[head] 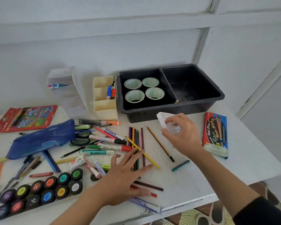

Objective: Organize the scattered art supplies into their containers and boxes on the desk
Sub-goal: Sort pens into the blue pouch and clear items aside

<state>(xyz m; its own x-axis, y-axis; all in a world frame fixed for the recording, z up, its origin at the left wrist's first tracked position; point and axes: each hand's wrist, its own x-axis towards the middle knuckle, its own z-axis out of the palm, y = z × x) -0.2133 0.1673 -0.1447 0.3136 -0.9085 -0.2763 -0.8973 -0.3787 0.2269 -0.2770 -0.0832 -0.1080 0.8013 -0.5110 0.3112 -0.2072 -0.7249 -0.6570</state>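
**Plainly mid-sort: left hand on the pencils, right hand round a tray**

The left hand lies flat with its fingers spread wide, the straight fingertips resting on a bundle of coloured pencils. These lie side by side near the middle of the white desk. A yellow pencil crosses the bundle on a slant and runs under those fingers.

To the right and farther off, the right hand curls its fingers and thumb round a pale plastic tray, just in front of the near wall of the black bin. Whether the tray touches the desk cannot be told.

The bin stands at the far side in two compartments, and the left one holds four pale cups. Just left of it is a cream organiser with two markers upright in its middle section. Farther left stands a clear drawer unit.

A striped pencil and a teal crayon lie between the hands. A red-and-blue colour box sits at the right edge.

On the left lie a blue pencil case, a red pencil box and — nearest — a set of paint pots. Loose pens are scattered between the case and the pencils.
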